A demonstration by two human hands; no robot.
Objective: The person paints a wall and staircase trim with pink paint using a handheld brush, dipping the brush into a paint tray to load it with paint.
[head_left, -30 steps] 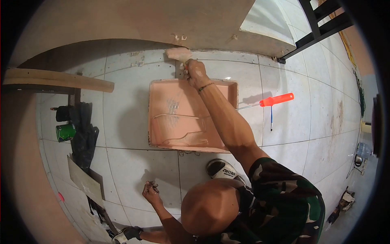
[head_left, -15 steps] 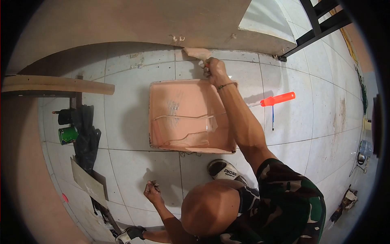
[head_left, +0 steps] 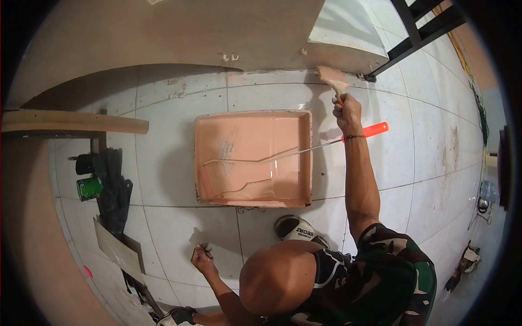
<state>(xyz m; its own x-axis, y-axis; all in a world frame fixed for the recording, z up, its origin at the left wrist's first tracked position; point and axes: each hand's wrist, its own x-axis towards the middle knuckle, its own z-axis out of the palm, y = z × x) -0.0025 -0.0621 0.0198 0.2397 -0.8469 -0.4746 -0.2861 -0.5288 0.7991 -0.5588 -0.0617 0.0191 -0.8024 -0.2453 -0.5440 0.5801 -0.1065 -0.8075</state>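
My right hand (head_left: 348,113) is closed around the handle of a paintbrush (head_left: 333,79), held out at the foot of the wall (head_left: 190,41). Peach paint coats its wide bristles, which are at or close to the wall's lower edge. Below and left of that hand lies a paint tray (head_left: 308,163) with peach paint inside. Across the tray rests a paint roller's bent metal rod, its red handle (head_left: 375,129) sticking out to the right, partly behind my right wrist. My left hand (head_left: 202,258) is held low at the left, fingers curled; what they hold, if anything, I cannot make out.
White floor tiles (head_left: 168,163) surround the tray. On the left are a wooden board (head_left: 76,120), a green can (head_left: 89,188), dark cloth (head_left: 113,190) and a flat panel (head_left: 117,247). A black metal frame (head_left: 421,38) stands at upper right. My shoe (head_left: 293,227) is just below the tray.
My right hand has moved right along the wall's foot with the paintbrush, uncovering the tray's right side. The blue stick seen beside the red handle is now hidden. My left hand has hardly moved.
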